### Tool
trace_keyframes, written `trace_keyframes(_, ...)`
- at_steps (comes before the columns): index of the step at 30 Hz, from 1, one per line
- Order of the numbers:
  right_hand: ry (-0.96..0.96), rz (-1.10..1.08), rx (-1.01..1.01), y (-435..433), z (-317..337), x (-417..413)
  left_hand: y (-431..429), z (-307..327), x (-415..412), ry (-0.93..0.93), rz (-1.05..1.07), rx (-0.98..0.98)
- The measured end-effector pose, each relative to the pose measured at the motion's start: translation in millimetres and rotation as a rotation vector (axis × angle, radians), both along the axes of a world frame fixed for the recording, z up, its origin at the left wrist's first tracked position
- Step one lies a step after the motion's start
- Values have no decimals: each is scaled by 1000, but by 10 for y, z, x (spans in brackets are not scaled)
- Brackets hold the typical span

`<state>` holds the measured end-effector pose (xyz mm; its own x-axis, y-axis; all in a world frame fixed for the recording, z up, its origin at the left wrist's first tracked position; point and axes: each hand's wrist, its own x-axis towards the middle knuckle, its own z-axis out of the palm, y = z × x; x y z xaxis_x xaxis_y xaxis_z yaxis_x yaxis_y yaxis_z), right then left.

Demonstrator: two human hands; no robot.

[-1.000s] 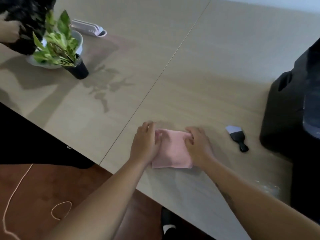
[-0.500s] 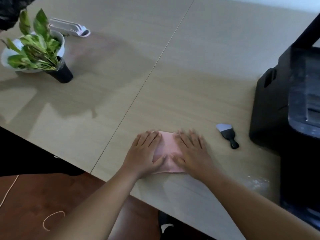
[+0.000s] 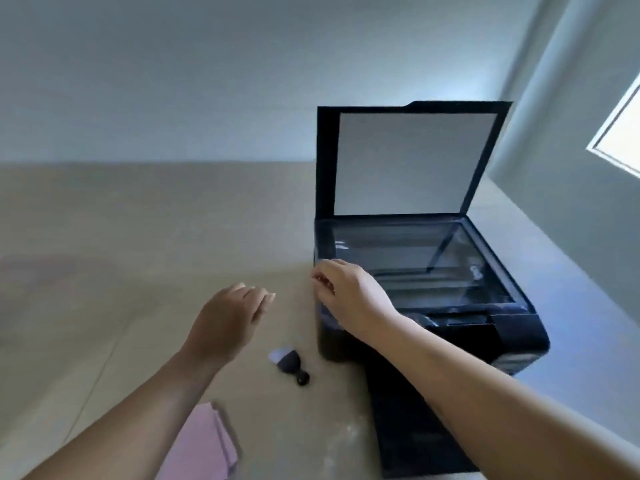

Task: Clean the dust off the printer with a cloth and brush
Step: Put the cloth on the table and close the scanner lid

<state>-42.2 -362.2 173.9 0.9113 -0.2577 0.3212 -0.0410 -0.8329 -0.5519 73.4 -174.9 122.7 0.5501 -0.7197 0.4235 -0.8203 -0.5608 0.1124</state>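
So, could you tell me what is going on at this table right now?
A person is getting ready to dust a black printer whose scanner lid stands open. The right hand is at its front left corner; the left hand hovers empty. The pink cloth and small brush lie untouched on the table.

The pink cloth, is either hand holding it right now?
No, the pink cloth lies folded on the table near the front edge, while the left hand and right hand are both empty, up by the printer.
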Motion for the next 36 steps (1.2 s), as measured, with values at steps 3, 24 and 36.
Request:
trace_keyframes(3,5,-142,-40,-729,357,-190,-673,369,2,-54,-98,-41)
trace_keyframes(24,27,-299,-463,-3506,1356,247,-3208,1897,548,-110,147,185)
trace_keyframes(36,-97,-294,-551,-3595,1331,212,-3230,1884,593,-241,105,110)
